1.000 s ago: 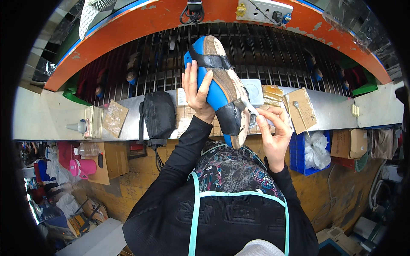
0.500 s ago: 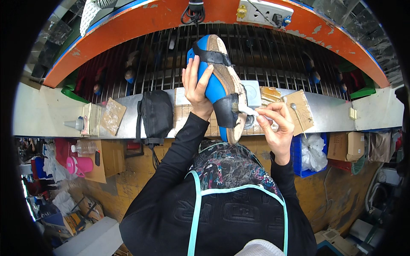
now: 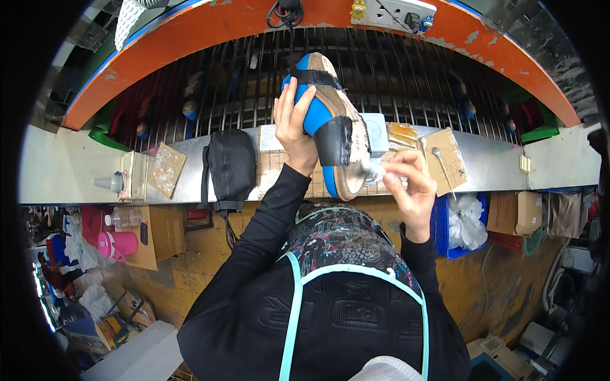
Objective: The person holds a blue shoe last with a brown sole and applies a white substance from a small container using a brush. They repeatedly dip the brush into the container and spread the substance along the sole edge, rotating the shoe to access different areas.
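My left hand (image 3: 297,133) grips a sandal (image 3: 335,141) on a blue shoe last (image 3: 318,115), held tilted with its sole side turned to the right. The sandal has two black straps and a brown cork-like layer, with pale material along the strap edges underneath. My right hand (image 3: 413,190) pinches a small white-handled brush (image 3: 372,169), smeared by motion, close to the heel end of the sole. Whether its tip touches the sole I cannot tell. Behind the brush, a pale square box (image 3: 377,134) with a round top lies on the bench.
Metal rods (image 3: 267,76) run beneath an orange machine edge (image 3: 508,76). On the metal bench (image 3: 495,166) lie a black pouch (image 3: 232,166), a cardboard piece (image 3: 452,152) with a stick on it, and amber-coloured packets (image 3: 402,136). A blue bin (image 3: 460,251) stands below on the right.
The brush has moved from beside the rear strap down toward the heel end of the sole. The sandal has turned slightly, showing more of its underside.
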`<state>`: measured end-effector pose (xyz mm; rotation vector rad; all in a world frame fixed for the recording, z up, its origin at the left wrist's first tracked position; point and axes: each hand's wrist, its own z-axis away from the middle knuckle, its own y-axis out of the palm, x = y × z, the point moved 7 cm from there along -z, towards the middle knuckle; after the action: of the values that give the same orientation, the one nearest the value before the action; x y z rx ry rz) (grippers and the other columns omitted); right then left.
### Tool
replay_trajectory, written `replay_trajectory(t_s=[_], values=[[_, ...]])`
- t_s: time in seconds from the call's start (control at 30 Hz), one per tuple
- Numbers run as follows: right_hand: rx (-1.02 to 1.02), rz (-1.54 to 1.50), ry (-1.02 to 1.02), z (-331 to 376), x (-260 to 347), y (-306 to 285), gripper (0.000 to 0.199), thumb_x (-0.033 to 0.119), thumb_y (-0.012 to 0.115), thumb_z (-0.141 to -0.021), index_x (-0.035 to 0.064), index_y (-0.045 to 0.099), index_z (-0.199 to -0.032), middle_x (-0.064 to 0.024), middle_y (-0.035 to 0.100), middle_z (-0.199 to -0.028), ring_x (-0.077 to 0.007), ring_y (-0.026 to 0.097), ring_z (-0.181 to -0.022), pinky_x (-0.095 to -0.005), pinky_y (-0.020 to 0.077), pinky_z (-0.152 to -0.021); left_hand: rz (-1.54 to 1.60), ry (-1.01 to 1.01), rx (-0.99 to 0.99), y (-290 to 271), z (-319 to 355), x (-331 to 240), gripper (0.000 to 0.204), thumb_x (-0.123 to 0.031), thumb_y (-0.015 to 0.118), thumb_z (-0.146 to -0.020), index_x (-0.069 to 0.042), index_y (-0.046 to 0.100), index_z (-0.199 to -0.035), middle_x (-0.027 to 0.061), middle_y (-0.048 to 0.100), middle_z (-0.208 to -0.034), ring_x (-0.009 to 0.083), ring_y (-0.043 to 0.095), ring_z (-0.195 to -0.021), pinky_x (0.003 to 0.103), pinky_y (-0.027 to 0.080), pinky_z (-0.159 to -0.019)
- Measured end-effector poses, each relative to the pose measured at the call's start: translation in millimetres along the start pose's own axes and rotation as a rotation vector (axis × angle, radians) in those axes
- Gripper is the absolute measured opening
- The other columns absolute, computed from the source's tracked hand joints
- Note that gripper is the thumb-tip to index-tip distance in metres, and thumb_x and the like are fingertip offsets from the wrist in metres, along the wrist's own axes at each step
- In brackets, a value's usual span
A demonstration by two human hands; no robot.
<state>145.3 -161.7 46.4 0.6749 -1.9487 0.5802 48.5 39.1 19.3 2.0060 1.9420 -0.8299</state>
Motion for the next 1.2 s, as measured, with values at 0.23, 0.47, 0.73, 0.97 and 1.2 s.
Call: replay_trajectory(t_s=[0.23, 0.47, 0.73, 0.97, 1.2], values=[[0.017, 0.029, 0.108, 8, -5, 3, 0.017, 0.004, 0.072, -0.08, 0.0029, 0.073, -0.097, -0.0058, 0.058, -0.088, -0.0142, 0.054, -0.084, -0.0259, 0.044, -0.075, -0.002, -0.109, 0.042, 2, 6, 13, 0.056, 0.0, 0.074, -0.066, -0.014, 0.064, -0.12, 0.018, 0.055, -0.133, 0.0386, 0.052, -0.122, 0.049, 0.036, -0.104], [-0.004, 0.101, 0.112, 12, -4, 5, 0.016, 0.003, 0.071, -0.081, 0.0025, 0.073, -0.097, -0.0061, 0.058, -0.089, -0.0145, 0.055, -0.084, -0.025, 0.0444, -0.073, -0.08, -0.122, 0.074, 2, 15, 19, 0.061, 0.003, 0.074, -0.063, -0.017, 0.065, -0.12, 0.0174, 0.054, -0.134, 0.0383, 0.051, -0.122, 0.05, 0.035, -0.104], [-0.086, 0.228, 0.082, 4, -1, 8, 0.018, 0.004, 0.072, -0.081, 0.0036, 0.073, -0.099, -0.0049, 0.055, -0.091, -0.0099, 0.052, -0.076, -0.0208, 0.0417, -0.061, -0.145, -0.105, 0.096, 2, 17, 23, 0.063, 0.002, 0.075, -0.062, -0.019, 0.065, -0.121, 0.0157, 0.053, -0.136, 0.0389, 0.048, -0.125, 0.051, 0.034, -0.105], [-0.113, 0.288, -0.04, -1, 1, 6, 0.021, 0.002, 0.074, -0.079, 0.0047, 0.074, -0.099, -0.0048, 0.056, -0.092, -0.0102, 0.053, -0.074, -0.0209, 0.0423, -0.057, -0.146, -0.145, 0.129, 6, 19, 29, 0.062, 0.002, 0.075, -0.062, -0.019, 0.065, -0.12, 0.0158, 0.054, -0.134, 0.0386, 0.05, -0.122, 0.05, 0.034, -0.105], [-0.034, 0.22, -0.027, -2, -5, 7, 0.019, 0.002, 0.074, -0.08, 0.0039, 0.074, -0.098, -0.0049, 0.057, -0.091, -0.0096, 0.053, -0.073, -0.0208, 0.0427, -0.057, -0.073, -0.229, 0.182, 13, 24, 34, 0.061, 0.002, 0.075, -0.064, -0.019, 0.064, -0.12, 0.0172, 0.055, -0.132, 0.0372, 0.053, -0.119, 0.05, 0.035, -0.104]])
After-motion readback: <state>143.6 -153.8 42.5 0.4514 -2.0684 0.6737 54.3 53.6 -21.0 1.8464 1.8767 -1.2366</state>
